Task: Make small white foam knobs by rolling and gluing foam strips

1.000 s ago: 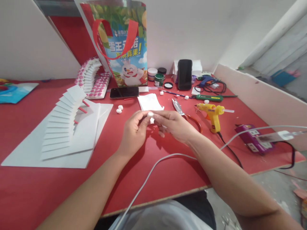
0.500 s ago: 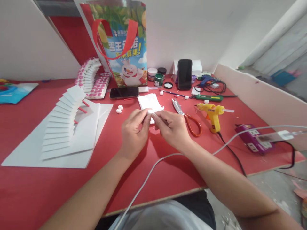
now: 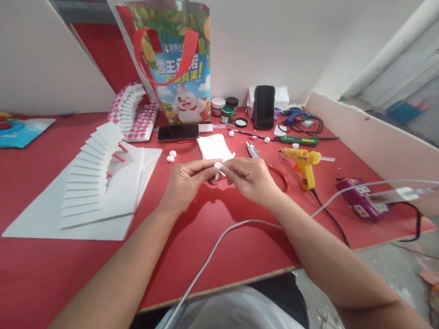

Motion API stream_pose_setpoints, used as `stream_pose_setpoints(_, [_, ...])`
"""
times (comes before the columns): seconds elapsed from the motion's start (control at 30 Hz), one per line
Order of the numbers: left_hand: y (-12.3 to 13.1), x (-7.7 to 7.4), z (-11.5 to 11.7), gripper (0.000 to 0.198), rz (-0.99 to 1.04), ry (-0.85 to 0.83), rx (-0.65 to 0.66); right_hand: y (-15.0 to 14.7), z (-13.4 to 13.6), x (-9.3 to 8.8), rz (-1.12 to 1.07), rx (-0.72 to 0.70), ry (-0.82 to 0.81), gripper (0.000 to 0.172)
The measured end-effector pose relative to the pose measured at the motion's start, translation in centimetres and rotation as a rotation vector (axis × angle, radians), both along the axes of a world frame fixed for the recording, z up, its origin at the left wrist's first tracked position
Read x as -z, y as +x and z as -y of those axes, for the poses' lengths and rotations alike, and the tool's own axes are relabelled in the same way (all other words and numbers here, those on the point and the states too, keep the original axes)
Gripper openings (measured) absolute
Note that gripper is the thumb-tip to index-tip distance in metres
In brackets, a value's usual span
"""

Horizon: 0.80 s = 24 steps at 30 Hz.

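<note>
Between my two hands is a small rolled piece of white paper (image 3: pixel 218 166) with a loose strip end hanging below it. My left hand (image 3: pixel 185 182) is closed, pinching its left side with thumb and fingers. From the other side, the fingertips of my right hand (image 3: pixel 252 180) pinch the strip end. Just beyond my fingers lies a stack of white paper strips (image 3: pixel 213 146), partly covered by them. Scissors with orange handles (image 3: pixel 281 176) rest behind my right hand, which hides part of them. Two little white paper rolls (image 3: pixel 171 156) sit beyond my left hand.
To the left, a fanned row of folded white paper (image 3: pixel 85 176) lies on white sheets (image 3: pixel 41 214). A yellow glue gun (image 3: pixel 303 162) and a purple box (image 3: pixel 363 196) are at right. A white cable (image 3: pixel 236 225) crosses the red table. Phones, paint jars and a bag stand behind.
Both hands have shifted slightly, and the rolled paper sits a little nearer to me. Its loose strip end now shows, and my right hand covers more of the scissors' handles.
</note>
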<state>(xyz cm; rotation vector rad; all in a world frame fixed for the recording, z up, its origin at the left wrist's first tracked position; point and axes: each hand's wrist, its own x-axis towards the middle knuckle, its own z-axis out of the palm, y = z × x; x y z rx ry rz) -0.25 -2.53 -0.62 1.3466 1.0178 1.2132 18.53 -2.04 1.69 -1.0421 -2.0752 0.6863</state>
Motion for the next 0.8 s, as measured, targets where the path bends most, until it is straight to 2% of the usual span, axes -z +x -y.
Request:
stream_pose_setpoints(0.1, [-0.2,0.1,-0.2,0.026,0.005,-0.011,0.052,-0.2,0.1,0.0,0.006,-0.002,0.003,0.037])
stream_pose_setpoints(0.17, [0.0,0.0,-0.1,0.026,-0.028,0.025,0.033,-0.4,0.1,-0.2,-0.039,0.018,-0.079,0.037])
stream_pose_setpoints(0.23, [0.2,-0.2,0.0,0.026,-0.058,0.053,0.003,-0.7,-0.1,-0.3,-0.155,0.035,-0.284,0.042])
stream_pose_setpoints(0.33, [0.5,-0.3,0.1,0.027,-0.060,0.031,-0.029,-0.7,-0.7,-0.6,-0.417,0.052,-0.739,0.051])
stream_pose_setpoints(0.43, [0.6,-0.1,0.1,0.027,-0.077,0.012,-0.042,-0.5,-1.3,-0.5,-0.613,0.018,-1.055,0.046])
stream_pose_setpoints(0.57, [0.5,-0.1,0.2,0.028,-0.137,0.050,-0.021,-0.2,-1.4,-0.2,-0.705,-0.091,-1.146,0.035])
stream_pose_setpoints(0.7, [0.6,-0.1,0.3,0.029,-0.143,0.063,-0.001,-0.2,-1.1,-0.1,-0.762,-0.126,-1.180,0.024])
stream_pose_setpoints(0.8, [0.6,0.0,0.3,0.029,-0.147,0.076,-0.024,-0.2,-1.0,-0.2,-0.767,-0.129,-1.162,0.026])
